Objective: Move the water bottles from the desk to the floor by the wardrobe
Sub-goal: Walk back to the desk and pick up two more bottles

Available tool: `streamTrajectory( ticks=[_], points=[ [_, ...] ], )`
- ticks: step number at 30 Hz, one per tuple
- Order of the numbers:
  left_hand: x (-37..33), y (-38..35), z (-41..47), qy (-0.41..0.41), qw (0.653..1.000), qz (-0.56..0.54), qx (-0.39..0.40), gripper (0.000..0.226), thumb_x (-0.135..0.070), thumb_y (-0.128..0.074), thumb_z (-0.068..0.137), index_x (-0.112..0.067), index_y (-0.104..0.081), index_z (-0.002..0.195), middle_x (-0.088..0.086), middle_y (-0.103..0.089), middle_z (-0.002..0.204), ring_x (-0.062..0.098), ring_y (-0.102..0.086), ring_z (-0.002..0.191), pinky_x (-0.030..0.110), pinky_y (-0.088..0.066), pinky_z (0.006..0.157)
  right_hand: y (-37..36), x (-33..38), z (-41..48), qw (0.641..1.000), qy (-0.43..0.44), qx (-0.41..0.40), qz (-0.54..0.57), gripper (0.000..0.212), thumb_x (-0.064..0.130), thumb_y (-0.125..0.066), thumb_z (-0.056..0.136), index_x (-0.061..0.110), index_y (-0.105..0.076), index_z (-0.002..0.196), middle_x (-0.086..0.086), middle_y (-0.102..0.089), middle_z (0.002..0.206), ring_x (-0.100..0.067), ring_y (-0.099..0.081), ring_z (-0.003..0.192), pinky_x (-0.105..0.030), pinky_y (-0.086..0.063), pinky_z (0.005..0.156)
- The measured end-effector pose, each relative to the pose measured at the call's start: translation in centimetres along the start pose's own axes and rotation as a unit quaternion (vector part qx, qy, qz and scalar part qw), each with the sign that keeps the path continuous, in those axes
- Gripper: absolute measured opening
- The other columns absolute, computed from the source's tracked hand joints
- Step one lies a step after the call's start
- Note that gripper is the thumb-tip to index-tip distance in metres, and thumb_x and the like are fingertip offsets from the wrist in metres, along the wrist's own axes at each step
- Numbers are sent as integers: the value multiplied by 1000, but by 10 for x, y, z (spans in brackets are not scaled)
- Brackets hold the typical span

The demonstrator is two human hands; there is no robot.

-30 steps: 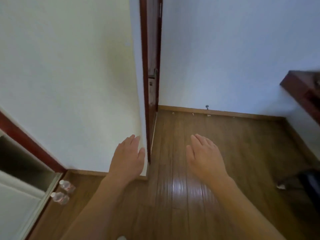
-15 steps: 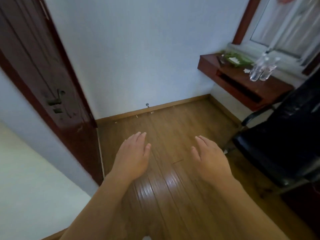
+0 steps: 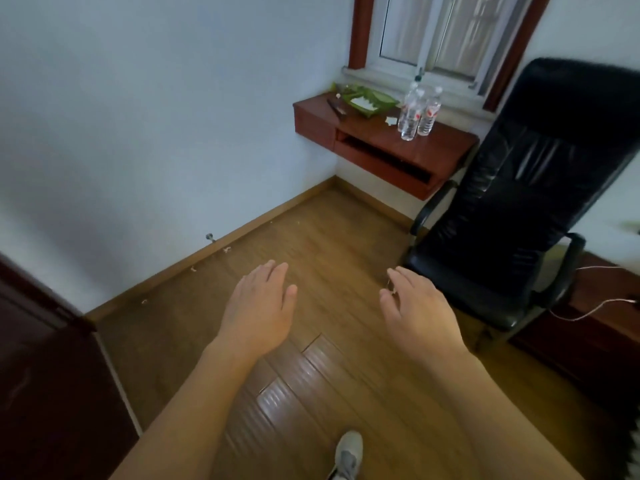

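Clear plastic water bottles [image 3: 417, 112] with red labels stand upright close together on the red-brown wall-mounted desk [image 3: 436, 150] under the window, far ahead at upper right. My left hand [image 3: 261, 308] and my right hand [image 3: 414, 311] hover over the wooden floor with fingers straight and relaxed, both holding nothing. Both hands are well short of the desk. The wardrobe is out of view.
A black office chair [image 3: 526, 209] stands right of the desk, close to my right hand. A green tray [image 3: 369, 102] with papers lies on the desk's left part. A dark door [image 3: 41, 375] fills the lower left. My grey shoe [image 3: 348, 453] shows at the bottom.
The view has swung right from the wardrobe corner with two bottles on the floor, past the door, toward the desk. The desk and chair are nearer and more central. Both hands stay empty.
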State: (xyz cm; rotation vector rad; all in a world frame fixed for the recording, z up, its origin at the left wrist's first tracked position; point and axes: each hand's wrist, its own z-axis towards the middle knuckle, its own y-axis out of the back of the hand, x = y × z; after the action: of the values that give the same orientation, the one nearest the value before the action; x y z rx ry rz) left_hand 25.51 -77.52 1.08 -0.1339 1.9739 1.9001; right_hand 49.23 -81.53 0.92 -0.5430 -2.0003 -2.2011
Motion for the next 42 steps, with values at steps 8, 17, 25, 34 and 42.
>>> streamTrajectory(
  ticks=[8,17,25,34,42],
  points=[
    [-23,-12,134,6,1000,-9,9,54,-43,-29,103,-22,-25,152,-1,-27,159,15,-21,146,35,-18,117,2,-42,126,999,-33,10,39,51,44,-38,101,25,-36,148,6,-38,153,-11,-31,142,-34,-25,116],
    [-24,-13,259,15,999,-38,28,54,-44,-31,102,-24,-25,152,-1,-26,159,16,-21,147,38,-20,119,2,-55,253,997,-53,30,40,52,43,-36,101,24,-35,149,6,-36,155,-11,-29,143,-36,-26,117],
    [8,-18,404,-22,998,-51,37,53,-47,-33,101,-28,-28,151,-4,-28,158,15,-24,146,38,-25,118,-15,-36,381,996,-83,16,22,52,42,-36,102,23,-34,150,5,-34,156,-12,-27,144,-35,-23,118],
    [-1,-11,569,-85,995,-21,54,53,-50,-35,100,-32,-30,150,-6,-29,158,15,-29,144,36,-28,114,-16,-39,502,990,-134,-6,29,54,43,-35,101,22,-34,151,4,-34,156,-13,-27,144,-35,-23,118],
    [-55,-38,706,-122,991,-11,61,54,-48,-35,100,-31,-29,151,-5,-28,159,16,-28,144,37,-28,115,-20,-94,618,987,-152,-16,50,52,40,-34,103,21,-34,151,4,-33,156,-12,-25,144,-34,-21,119]
  ],
)
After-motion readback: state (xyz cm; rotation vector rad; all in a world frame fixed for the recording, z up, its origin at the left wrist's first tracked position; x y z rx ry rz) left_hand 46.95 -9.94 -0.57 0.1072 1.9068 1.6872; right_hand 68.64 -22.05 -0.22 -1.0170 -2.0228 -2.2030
